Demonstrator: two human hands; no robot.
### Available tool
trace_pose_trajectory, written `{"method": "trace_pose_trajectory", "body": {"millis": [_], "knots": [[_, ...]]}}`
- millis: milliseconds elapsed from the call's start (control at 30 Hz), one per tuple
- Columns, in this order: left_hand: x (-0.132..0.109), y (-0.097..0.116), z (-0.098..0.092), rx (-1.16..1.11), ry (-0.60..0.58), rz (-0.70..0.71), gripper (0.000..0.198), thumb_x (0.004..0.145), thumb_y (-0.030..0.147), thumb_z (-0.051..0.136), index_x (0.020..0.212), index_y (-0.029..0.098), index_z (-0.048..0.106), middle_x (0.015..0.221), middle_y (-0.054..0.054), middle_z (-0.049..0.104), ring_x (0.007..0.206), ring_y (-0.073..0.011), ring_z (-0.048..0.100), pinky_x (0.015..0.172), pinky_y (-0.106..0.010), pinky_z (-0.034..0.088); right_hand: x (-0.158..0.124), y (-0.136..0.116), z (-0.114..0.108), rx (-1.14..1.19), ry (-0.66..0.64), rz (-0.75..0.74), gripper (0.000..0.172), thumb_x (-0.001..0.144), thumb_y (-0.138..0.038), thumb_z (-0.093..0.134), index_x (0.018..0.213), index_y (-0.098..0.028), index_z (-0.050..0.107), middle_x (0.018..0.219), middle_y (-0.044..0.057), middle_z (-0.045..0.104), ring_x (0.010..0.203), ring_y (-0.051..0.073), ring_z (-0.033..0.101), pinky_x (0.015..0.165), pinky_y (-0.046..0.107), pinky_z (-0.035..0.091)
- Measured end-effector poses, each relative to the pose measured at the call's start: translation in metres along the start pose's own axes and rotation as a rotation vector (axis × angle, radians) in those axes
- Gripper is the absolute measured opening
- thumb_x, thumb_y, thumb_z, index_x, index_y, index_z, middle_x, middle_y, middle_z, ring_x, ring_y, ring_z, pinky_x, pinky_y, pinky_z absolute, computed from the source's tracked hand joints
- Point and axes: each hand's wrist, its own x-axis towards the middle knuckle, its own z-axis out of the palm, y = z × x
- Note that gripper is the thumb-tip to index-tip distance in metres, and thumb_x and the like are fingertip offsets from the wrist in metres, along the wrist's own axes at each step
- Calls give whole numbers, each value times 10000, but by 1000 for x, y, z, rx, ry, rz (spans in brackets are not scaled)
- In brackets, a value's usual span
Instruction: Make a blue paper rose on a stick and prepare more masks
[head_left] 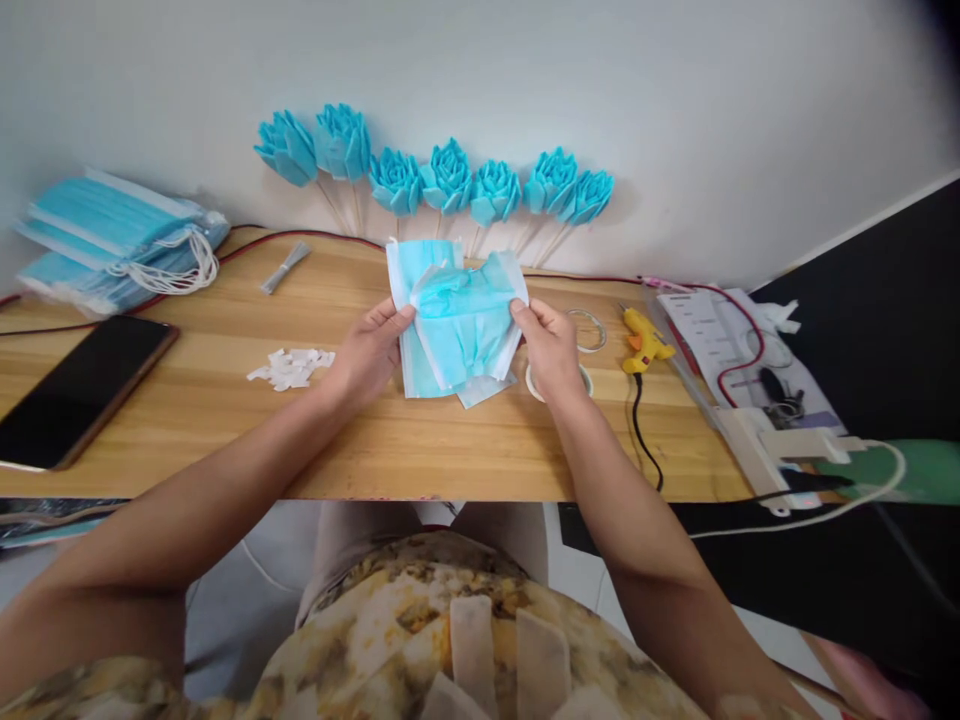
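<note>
My left hand (371,350) and my right hand (551,345) both pinch a folded light-blue face mask fabric (457,320), held just above the wooden table (225,400) near its middle. The left thumb grips the fabric's left edge, and the right thumb and fingers grip its right edge. Several layers of mask overlap between the hands. Under my right hand lies a white tape roll (581,378), partly hidden.
Several blue mask roses on sticks (450,180) lean on the wall. A stack of masks (112,245) and a phone (79,390) lie at left, white scraps (291,367) nearby. At right are a yellow glue gun (643,340), clear tape ring (589,328), power strip (772,445) and cables.
</note>
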Motion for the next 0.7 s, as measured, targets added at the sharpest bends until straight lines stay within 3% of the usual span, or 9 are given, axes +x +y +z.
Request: {"method": "trace_pose_trajectory", "body": {"millis": [133,233,333,467,533,567,667,700], "knots": [[4,1,-4,-16,48,17,228,872,351,801,1006,179,734,1081,-102,798,1263,-351,679,1051,-487,589,5,-1,0,41,66,34,424,844,-604,693,709,-228,551,653,-26,467,621,132,463,572,272,385],[8,5,-10,-22,133,54,193,881,319,780,1012,186,733,1099,-86,797,1280,-338,666,1081,-467,569,16,4,-9,20,159,17,351,888,-570,663,988,-234,678,841,24,649,787,188,616,683,305,495],[12,8,-17,-22,211,93,144,893,295,752,1014,217,736,1123,-61,794,1316,-330,642,1098,-448,557,28,7,-26,-158,324,-121,427,980,-522,566,1290,-238,640,1073,98,713,1014,257,680,802,380,549],[12,12,-19,-13,233,107,184,917,296,713,1100,293,725,1171,-19,784,1394,-317,584,1097,-441,558,22,-2,-32,-537,505,-329,430,1066,-391,387,1378,-217,626,1220,149,678,1137,281,674,854,427,557],[11,14,-17,-23,219,116,209,927,307,703,1136,305,711,1184,-10,779,1409,-308,570,1100,-430,559,9,-10,-21,-677,389,-373,399,1056,-356,424,1349,-238,667,1237,140,687,1154,287,669,875,433,553],[11,14,-15,-30,214,124,202,933,313,699,1134,296,707,1191,-13,776,1410,-304,569,1102,-421,558,2,-13,-13,-705,253,-379,363,1032,-354,490,1314,-254,695,1215,124,707,1143,289,670,873,426,550],[10,16,-10,-53,202,149,144,954,321,673,1074,245,695,1192,-38,769,1368,-297,600,1084,-395,567,-14,-18,8,-659,-325,-314,271,918,-382,683,1146,-262,767,1037,60,770,979,258,691,791,354,521],[9,16,-8,-63,190,144,142,962,326,661,1061,229,692,1177,-48,770,1334,-298,624,1064,-397,579,-16,-17,11,-602,-433,-265,228,908,-386,679,1056,-244,780,946,43,768,890,233,683,750,331,502]]}}
